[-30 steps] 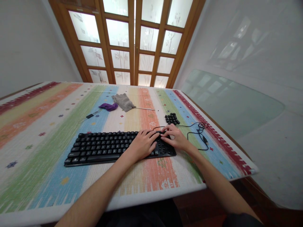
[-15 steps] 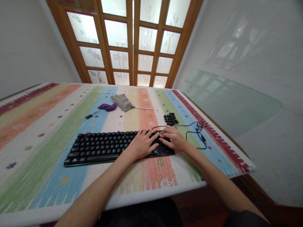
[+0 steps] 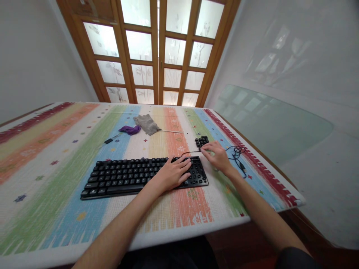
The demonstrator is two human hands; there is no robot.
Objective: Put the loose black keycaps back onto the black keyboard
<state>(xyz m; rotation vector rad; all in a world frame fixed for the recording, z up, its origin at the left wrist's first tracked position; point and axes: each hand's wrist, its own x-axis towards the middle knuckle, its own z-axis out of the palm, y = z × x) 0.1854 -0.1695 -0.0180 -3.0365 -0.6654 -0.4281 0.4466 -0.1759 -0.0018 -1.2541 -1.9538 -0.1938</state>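
A black keyboard [image 3: 129, 176] lies across the striped cloth in front of me. My left hand [image 3: 172, 174] rests flat on its right part, fingers spread over the keys. My right hand [image 3: 217, 157] is off the keyboard's right end, fingers curled and reaching toward a small pile of loose black keycaps [image 3: 202, 141]. Its fingertips are close to the pile; whether they pinch a keycap is not visible. The keyboard's black cable [image 3: 237, 153] lies coiled just right of that hand.
The table's striped cloth [image 3: 56, 157] ends at a red-patterned right edge. A grey rag [image 3: 146, 124], a purple cloth [image 3: 129, 129], a small black-tipped tool [image 3: 110, 139] and a thin stick [image 3: 171, 131] lie behind the keyboard. Wood-framed glass doors [image 3: 159, 52] stand behind.
My right hand has left the keyboard's right end and moved back and right toward the keycap pile. My left hand stays on the keys.
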